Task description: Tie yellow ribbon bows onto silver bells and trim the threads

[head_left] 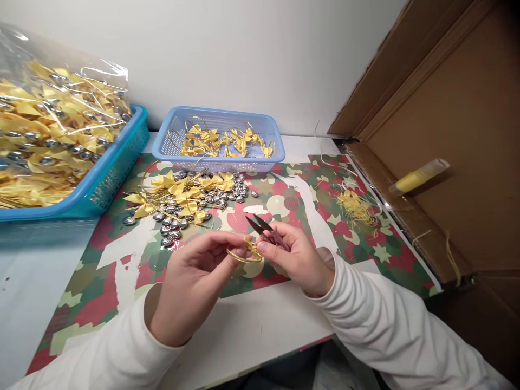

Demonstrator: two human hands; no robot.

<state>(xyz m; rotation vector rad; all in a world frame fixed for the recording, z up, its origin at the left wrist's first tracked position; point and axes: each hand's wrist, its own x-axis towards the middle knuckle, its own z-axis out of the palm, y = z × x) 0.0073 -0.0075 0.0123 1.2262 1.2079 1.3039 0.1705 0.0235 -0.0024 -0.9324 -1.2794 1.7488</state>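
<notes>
My left hand (203, 276) pinches a looped gold cord (244, 259) between thumb and fingers, close to the middle of the view. Against it, my right hand (294, 253) has its thumb and forefinger at the cord's right end. That same hand also grips small thread snips (266, 227), whose dark blades point up and to the left, slightly apart. Just beyond the hands lie yellow ribbon bows (179, 189) with gold cords, among many shiny silver bells or beads (170, 225); their exact kind is unclear. My fingers partly cover the middle of the cord.
A blue perforated basket (219, 160) at the back holds yellow bows on cord loops. On the left, a larger blue basket (122, 157) carries a clear bag (60, 124) of bows. Yellow thread scraps (357, 208) lie right, beside cardboard (447, 135) bearing a yellow-filled tube (420, 176).
</notes>
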